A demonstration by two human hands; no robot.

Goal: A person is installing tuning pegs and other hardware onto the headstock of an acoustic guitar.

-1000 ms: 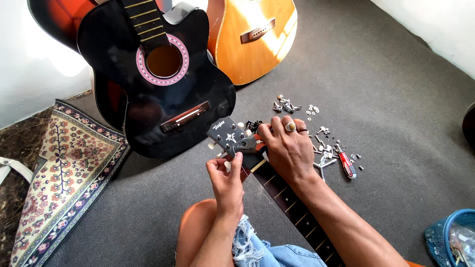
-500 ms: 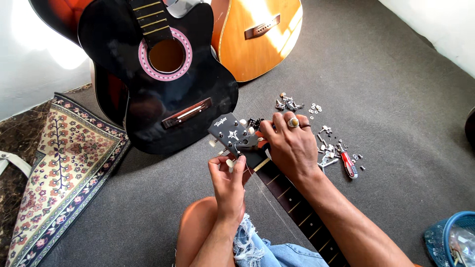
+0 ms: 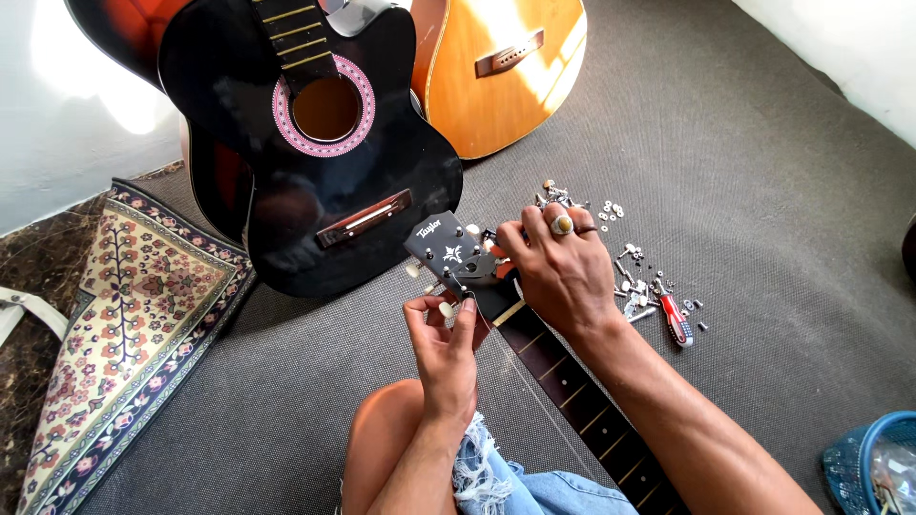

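The left hand (image 3: 447, 343) has thumb and fingers pinched together on a small pale tuner knob (image 3: 446, 309) at the near edge of the headstock (image 3: 447, 250). The right hand (image 3: 561, 272) lies over the far side of the headstock where it meets the neck (image 3: 572, 386), fingers curled down and clamped on it; a ring sits on one finger. What the right fingertips press underneath is hidden.

The headstock is dark, with a small white inlay, and sits just ahead of both hands, touching both. The neck's long axis runs from the headstock at upper left down to the lower right, passing under the right forearm and beside the bare knee (image 3: 391, 439). So the head end points away from the person and leftward, and the fretted length trails back toward the body. The left hand is nearer the tuner on the near edge; the right is nearer the far edge and the nut.

Just right of the right hand, on the grey carpet (image 3: 763, 191), lies a scatter of small metal parts (image 3: 620, 248) and a red-handled screwdriver (image 3: 676, 319). Beyond the headstock leans a black guitar (image 3: 315, 143), and behind it an orange guitar (image 3: 506, 67). A patterned rug (image 3: 134, 324) lies to the left, and a blue basket (image 3: 873, 467) at the lower right corner
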